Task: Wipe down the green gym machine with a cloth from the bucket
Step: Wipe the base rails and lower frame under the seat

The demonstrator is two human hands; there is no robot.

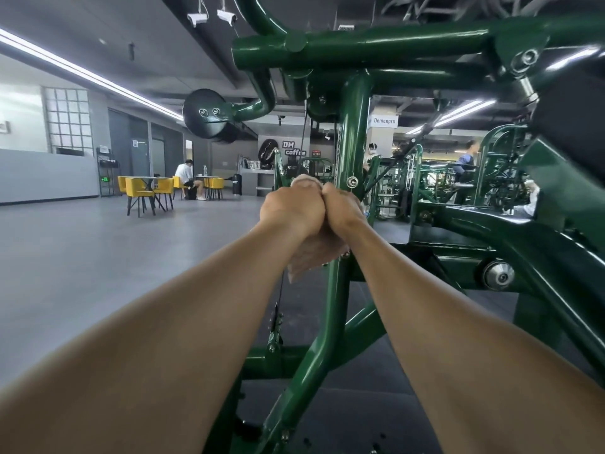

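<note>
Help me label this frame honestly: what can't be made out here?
Head view only.
Cloth: mostly covered by the left hand and right hand; only its ends show.
Green post beneath the hands: hidden, so its cleanliness is unknown.
Bucket: outside the frame.
Machine top: cut off by the upper edge.

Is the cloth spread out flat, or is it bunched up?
Bunched up. The left hand and right hand grip the cloth at the post; only crumpled ends show above and below.
</note>
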